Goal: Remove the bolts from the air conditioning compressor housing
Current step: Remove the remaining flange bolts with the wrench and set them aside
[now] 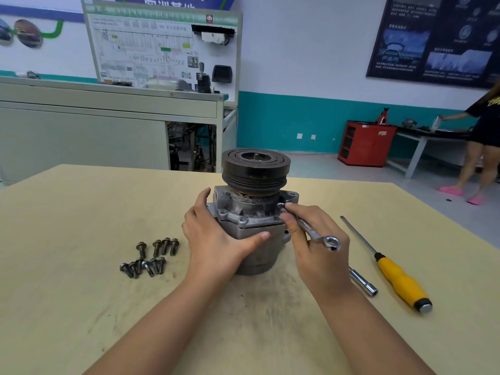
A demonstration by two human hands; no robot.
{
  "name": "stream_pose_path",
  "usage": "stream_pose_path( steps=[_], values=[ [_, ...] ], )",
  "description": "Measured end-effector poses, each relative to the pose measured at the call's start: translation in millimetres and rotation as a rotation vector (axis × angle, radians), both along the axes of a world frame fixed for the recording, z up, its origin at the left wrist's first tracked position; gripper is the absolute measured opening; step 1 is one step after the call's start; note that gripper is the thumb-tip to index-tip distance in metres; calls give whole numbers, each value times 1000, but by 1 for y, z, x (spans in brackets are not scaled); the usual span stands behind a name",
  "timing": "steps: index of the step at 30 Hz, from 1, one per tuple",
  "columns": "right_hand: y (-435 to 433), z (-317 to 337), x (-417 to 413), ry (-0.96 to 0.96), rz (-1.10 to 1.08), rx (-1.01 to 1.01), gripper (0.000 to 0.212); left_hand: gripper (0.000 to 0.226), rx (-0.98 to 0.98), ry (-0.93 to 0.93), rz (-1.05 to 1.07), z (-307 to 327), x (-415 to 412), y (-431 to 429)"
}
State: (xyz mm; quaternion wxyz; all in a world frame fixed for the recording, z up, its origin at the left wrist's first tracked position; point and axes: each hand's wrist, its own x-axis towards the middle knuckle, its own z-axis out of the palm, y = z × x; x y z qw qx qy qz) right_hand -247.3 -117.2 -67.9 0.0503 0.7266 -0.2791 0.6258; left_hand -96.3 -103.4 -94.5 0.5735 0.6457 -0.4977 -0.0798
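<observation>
A grey metal compressor (251,212) stands upright on the wooden table (81,212), its black pulley on top. My left hand (216,239) grips the housing's left side, thumb across the front. My right hand (316,247) holds a silver wrench (311,228) whose far end sits on a bolt (281,204) at the flange's right side. Several removed bolts (148,257) lie in a group on the table to the left.
A yellow-handled screwdriver (397,274) lies to the right of my right hand, with a chrome socket extension (364,282) beside my wrist. Beyond the table stand a grey workbench (108,125), a red cabinet (365,143) and a person (484,125) at far right.
</observation>
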Motion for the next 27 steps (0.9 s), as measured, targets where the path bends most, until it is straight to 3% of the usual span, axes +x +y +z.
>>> stream_pose_path(
  steps=[4,13,17,20,27],
  values=[
    [2,1,4,57,-85,-83,38,121,-13,5,5,0,-2,1],
    [1,-4,7,82,-156,-112,29,118,-23,6,-23,0,-3,2],
    [-1,-6,4,-120,63,122,30,115,-14,26,-89,-1,-3,2],
    [-4,-6,2,-312,240,345,13,114,-29,38,-111,-3,-3,1],
    [-20,5,-3,-643,508,691,35,114,-46,57,-143,-7,-1,-2]
  ],
)
